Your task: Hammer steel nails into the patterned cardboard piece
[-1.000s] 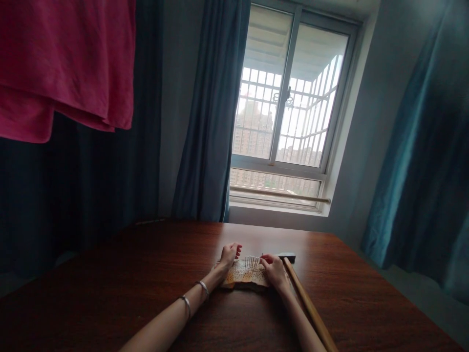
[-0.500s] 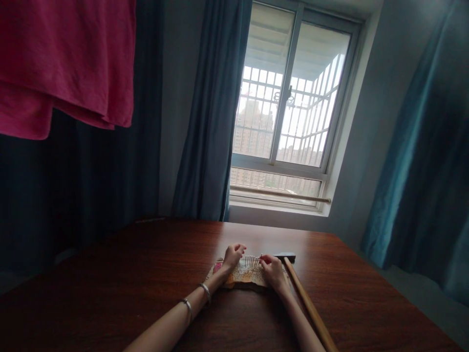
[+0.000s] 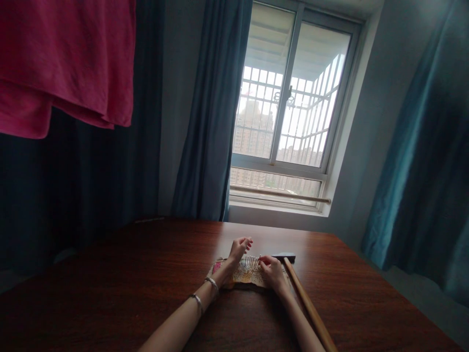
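Observation:
A small light wooden block (image 3: 246,277) lies on the dark wooden table (image 3: 128,283), with a row of thin metal nails (image 3: 251,261) standing in its far edge. My left hand (image 3: 240,248) hovers just above the block's left end, fingers loosely curled, holding nothing I can see. My right hand (image 3: 270,270) rests on the block's right end, its fingertips pinched at the rightmost nail. A small pink patch (image 3: 217,267) shows at the block's left corner. Two bracelets (image 3: 205,288) circle my left wrist.
A hammer with a long wooden handle (image 3: 309,308) and dark head (image 3: 284,256) lies right of the block, beside my right forearm. Behind the table are a barred window (image 3: 289,112) and blue curtains (image 3: 208,112). A red cloth (image 3: 66,63) hangs at upper left.
My left hand has lifted off the block and shifted right and away from me, uncovering the pink patch. My right hand has stayed at the nails.

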`<state>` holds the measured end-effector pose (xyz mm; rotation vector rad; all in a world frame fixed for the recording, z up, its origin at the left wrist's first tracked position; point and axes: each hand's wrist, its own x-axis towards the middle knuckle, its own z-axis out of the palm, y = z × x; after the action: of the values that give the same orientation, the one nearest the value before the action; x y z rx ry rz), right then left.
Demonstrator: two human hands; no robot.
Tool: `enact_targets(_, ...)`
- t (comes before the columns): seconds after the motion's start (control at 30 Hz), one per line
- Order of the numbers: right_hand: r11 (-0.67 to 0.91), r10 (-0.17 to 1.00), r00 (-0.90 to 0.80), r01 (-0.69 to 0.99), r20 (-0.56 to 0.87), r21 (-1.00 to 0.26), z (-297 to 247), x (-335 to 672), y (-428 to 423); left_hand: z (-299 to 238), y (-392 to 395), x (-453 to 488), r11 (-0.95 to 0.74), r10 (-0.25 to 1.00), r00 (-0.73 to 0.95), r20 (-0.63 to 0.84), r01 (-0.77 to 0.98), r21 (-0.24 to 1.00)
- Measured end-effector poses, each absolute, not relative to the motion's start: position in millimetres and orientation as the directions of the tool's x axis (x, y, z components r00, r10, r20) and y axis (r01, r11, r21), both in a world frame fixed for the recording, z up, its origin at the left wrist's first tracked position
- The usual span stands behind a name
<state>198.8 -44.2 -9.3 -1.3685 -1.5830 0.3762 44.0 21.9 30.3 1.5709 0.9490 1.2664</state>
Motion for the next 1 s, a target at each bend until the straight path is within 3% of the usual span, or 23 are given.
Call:
enact_targets(0.17, 0.306, 0.884, 0.110, 0.597, 0.454, -0.742, -8.5, 197.1, -47.1, 30.8, 18.9, 41.8, -0.262, 0.946, 0.196, 0.260, -0.015, 0.965)
enact_targets(0.37, 0.316, 0.877, 0.114, 0.596, 0.467, -0.738, -7.0, 194.7, -50.6, 31.3, 5.8, 36.1, -0.439, 0.857, 0.371, 0.357, 0.164, 0.883)
enact_targets(0.53, 0.333, 0.878, 0.082, 0.603, 0.471, -0.725, -3.9, 194.2, -55.1, 31.6, -4.3, 37.7, -0.523, 0.786, 0.507, 0.353, 0.243, 0.817)
enact_targets(1.0, 0.292, 0.871, 0.118, 0.655, 0.477, -0.696, -1.7, 192.9, -60.9, 20.5, 1.9, 51.3, -0.582, 0.770, 0.496, 0.402, 0.288, 0.760)
